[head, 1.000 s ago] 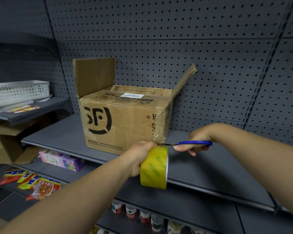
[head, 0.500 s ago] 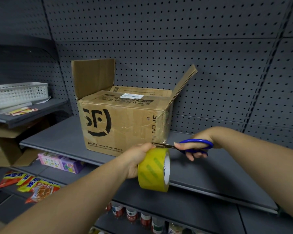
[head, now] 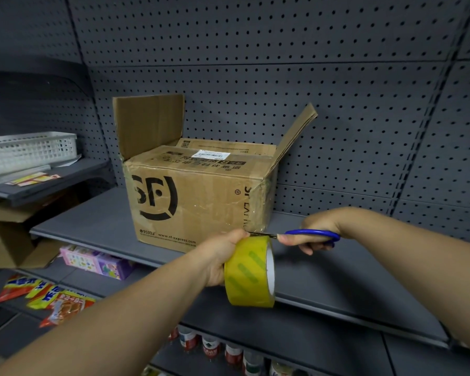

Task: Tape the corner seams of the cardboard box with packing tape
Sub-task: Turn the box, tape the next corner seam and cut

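Observation:
A brown cardboard box with a black logo stands on the grey shelf, its two side flaps up and the front right corner wrapped in clear tape. My left hand grips a yellowish roll of packing tape just below that corner. My right hand holds blue-handled scissors, whose blades point left and meet the tape strip between the roll and the box.
A white plastic basket sits on a higher shelf at left. Cardboard lies below it. Snack packets, a pink box and bottles fill the lower shelves. A pegboard wall backs the shelf.
Both hands, the roll and the scissors have stayed at the box's front right bottom corner; the roll has tilted slightly and the scissors' blades have closed in on the tape strip.

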Tool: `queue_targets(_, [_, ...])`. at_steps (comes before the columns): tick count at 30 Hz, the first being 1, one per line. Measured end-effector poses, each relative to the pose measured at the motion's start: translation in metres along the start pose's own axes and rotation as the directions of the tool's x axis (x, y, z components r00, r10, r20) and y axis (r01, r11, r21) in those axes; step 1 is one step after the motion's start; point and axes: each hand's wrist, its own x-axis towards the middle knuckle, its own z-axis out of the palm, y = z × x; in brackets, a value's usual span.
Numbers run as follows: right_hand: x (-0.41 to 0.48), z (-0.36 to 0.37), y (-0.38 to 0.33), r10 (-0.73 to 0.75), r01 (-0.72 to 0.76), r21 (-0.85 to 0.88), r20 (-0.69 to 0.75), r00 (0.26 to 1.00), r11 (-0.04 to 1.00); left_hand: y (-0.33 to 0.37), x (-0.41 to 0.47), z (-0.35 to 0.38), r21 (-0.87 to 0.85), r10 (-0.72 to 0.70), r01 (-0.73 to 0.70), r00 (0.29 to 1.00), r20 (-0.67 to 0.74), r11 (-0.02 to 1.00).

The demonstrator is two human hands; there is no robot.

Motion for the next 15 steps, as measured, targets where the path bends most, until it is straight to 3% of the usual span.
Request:
queue_targets(6, [-0.0014, -0.0013, -0.0076, 0.018, -0.017, -0.015, 0.04, 0.999, 1.0, -0.0012, -0.0004, 0.0006, -0.021, 0.017, -0.016, 1.0, 0.01, 1.0])
queue_targets(15, [-0.007, 0.0015, -0.0066, 0.004, -0.013, -0.103, -0.094, 0.996, 0.995, -0.0002, -0.0048, 0.0015, -0.056, 0.031, -0.03, 0.999, 0.022, 0.998])
